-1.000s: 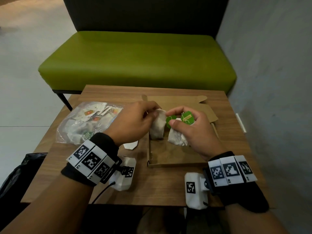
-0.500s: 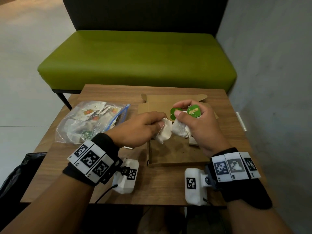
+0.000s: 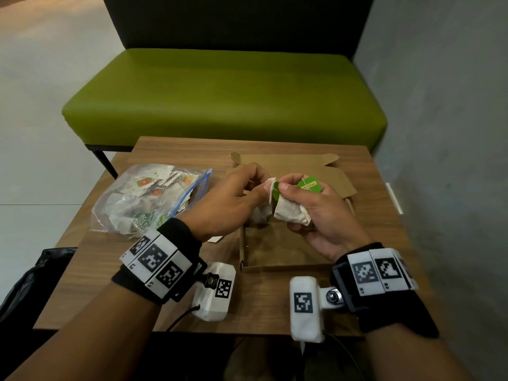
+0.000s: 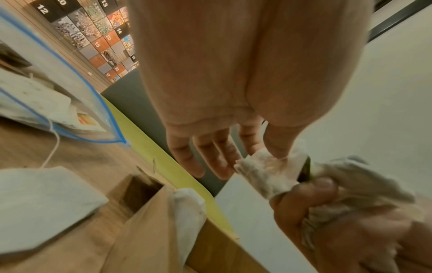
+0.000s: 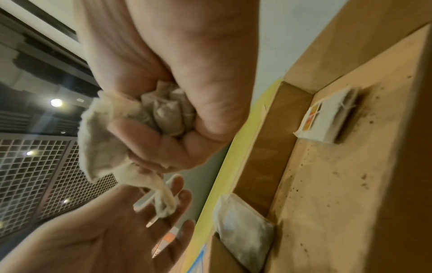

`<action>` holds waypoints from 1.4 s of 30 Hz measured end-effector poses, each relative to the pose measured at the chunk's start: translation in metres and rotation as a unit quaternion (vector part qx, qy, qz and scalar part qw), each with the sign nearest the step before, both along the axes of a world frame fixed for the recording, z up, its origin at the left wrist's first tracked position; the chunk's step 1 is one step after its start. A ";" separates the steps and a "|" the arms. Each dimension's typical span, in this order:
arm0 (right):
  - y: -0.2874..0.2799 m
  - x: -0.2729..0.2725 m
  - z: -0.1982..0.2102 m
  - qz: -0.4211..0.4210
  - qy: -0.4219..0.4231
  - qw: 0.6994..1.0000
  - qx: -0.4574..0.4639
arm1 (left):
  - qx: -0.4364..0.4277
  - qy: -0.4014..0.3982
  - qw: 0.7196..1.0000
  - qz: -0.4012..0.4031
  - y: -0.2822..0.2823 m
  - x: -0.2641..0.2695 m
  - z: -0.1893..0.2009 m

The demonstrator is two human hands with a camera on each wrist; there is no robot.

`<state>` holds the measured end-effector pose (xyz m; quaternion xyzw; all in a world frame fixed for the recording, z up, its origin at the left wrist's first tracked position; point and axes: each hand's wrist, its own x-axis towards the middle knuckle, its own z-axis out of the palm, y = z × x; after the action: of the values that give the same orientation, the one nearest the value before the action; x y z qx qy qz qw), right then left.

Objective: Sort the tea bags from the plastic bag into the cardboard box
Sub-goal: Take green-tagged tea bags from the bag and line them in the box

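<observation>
Both hands are raised over the open cardboard box (image 3: 275, 251). My right hand (image 3: 298, 195) grips a crumpled bunch of tea bags (image 3: 291, 215) with green tags (image 3: 309, 184); the fist shows closed round the tea bags (image 5: 163, 114). Thumb and forefinger of my left hand (image 3: 264, 186) pinch the corner of one tea bag (image 4: 268, 166) from that bunch, right beside my right thumb. The plastic bag (image 3: 148, 199) with several more tea bags lies to the left of the box. A tagged tea bag (image 5: 327, 120) and another tea bag (image 5: 243, 230) lie inside the box.
The small wooden table (image 3: 264, 303) stands before a green bench (image 3: 220, 97), with a grey wall (image 3: 445, 133) close on the right. A loose tea bag (image 4: 42, 203) lies on the table between bag and box. A dark bag (image 3: 27, 284) sits low at the left.
Both hands have risen from low over the box. My left fingers have come up to the top of the bunch beside the green tags, and the right hand has turned palm-up.
</observation>
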<state>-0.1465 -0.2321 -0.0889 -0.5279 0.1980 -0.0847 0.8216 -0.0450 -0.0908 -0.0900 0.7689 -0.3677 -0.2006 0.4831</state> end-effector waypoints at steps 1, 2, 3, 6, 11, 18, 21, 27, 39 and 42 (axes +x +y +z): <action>0.001 0.001 -0.001 -0.007 -0.003 1.000 0.001 | -0.011 -0.002 1.000 0.022 -0.001 0.000 -0.001; 0.002 0.002 -0.002 -0.016 -0.007 1.000 0.001 | -0.020 -0.004 0.999 0.043 -0.002 0.001 -0.002; 0.003 0.003 -0.002 -0.023 -0.010 1.000 0.000 | -0.026 -0.006 0.998 0.058 -0.002 0.002 -0.003; 0.006 0.004 -0.002 -0.035 -0.015 0.999 -0.006 | -0.033 0.014 0.998 0.045 -0.003 0.000 -0.001; 0.007 0.006 -0.006 -0.048 -0.014 0.998 -0.030 | -0.062 0.100 0.993 0.001 -0.004 -0.007 0.007; 0.002 0.004 -0.018 -0.036 -0.006 0.988 -0.149 | -0.022 0.040 0.999 -0.001 0.002 0.004 0.002; -0.004 0.000 -0.020 0.024 0.015 0.979 -0.203 | 0.015 0.008 1.000 -0.023 0.006 0.007 0.006; -0.006 -0.003 -0.020 0.063 0.072 0.956 -0.277 | 0.073 -0.038 0.996 -0.037 0.008 0.013 0.005; -0.001 0.010 -0.029 0.082 0.231 0.896 -0.370 | 0.203 -0.120 0.970 0.052 0.012 0.014 -0.009; 0.003 0.018 -0.031 0.087 0.250 0.887 -0.378 | 0.215 -0.092 0.969 0.077 0.016 0.014 -0.012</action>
<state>-0.1287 -0.2294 -0.1199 -0.8171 0.3033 0.0536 0.4873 -0.0306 -0.0752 -0.1015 0.8955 -0.2987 -0.1659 0.2851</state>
